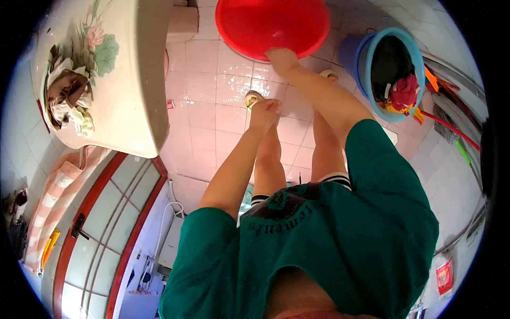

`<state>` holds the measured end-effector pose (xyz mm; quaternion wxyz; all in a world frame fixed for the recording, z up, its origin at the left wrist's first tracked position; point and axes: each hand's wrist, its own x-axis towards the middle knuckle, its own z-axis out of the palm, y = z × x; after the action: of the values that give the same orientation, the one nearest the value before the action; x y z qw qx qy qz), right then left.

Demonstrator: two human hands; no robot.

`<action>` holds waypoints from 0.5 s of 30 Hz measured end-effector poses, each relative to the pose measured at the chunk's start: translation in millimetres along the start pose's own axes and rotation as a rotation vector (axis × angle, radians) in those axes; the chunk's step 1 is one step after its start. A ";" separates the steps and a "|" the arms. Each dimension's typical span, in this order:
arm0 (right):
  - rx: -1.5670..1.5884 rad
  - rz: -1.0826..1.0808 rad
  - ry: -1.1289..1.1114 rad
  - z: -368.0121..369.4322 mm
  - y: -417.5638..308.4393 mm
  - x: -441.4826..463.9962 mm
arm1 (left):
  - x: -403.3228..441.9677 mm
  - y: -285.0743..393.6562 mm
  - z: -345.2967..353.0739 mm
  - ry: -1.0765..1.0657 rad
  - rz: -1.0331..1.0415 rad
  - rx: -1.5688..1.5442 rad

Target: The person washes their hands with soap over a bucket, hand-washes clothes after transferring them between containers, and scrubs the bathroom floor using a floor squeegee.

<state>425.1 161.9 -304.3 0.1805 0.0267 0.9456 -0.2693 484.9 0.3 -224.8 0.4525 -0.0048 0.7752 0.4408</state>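
A large red plastic basin point(297, 24) is at the top of the view, cut off by the frame edge. My right hand point(282, 58) reaches out to it and has its fingers over the near rim. My left hand point(265, 111) hangs in front of my legs, apart from the basin, with its fingers loosely curled and nothing visible in them. Below the left hand, a yellow slipper point(254, 99) shows on one foot. Whether the basin rests on the floor or is lifted there, I cannot tell.
Wet pink floor tiles point(231, 74) shine under me. On the right stands a light blue bucket point(419, 53) with dark and red cloth, beside long-handled tools. On the left, crumpled clothes point(69, 95) lie in a flowered washbasin point(127, 80). A red-framed glass door point(106, 223) is behind.
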 end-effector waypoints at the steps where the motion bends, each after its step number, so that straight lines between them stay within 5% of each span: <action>1: 0.004 -0.013 -0.008 5.1 9.7 1.7 | -6.5 4.3 -7.4 -0.055 -0.077 0.031; 7: -0.202 -0.031 -0.052 47.6 53.6 17.3 | -11.4 -55.5 -21.5 0.085 -0.044 0.016; 10: -0.174 0.224 0.127 25.0 45.3 7.8 | -14.9 -42.0 -25.9 0.082 -0.154 0.109; 15: 0.770 0.198 0.926 -62.2 33.0 15.6 | -10.9 -45.8 -18.8 0.073 -0.135 0.042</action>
<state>395.1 221.7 -277.2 -0.2479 0.2923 0.7535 -0.5341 496.8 -44.9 -244.4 0.4525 -0.0636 0.7982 0.3924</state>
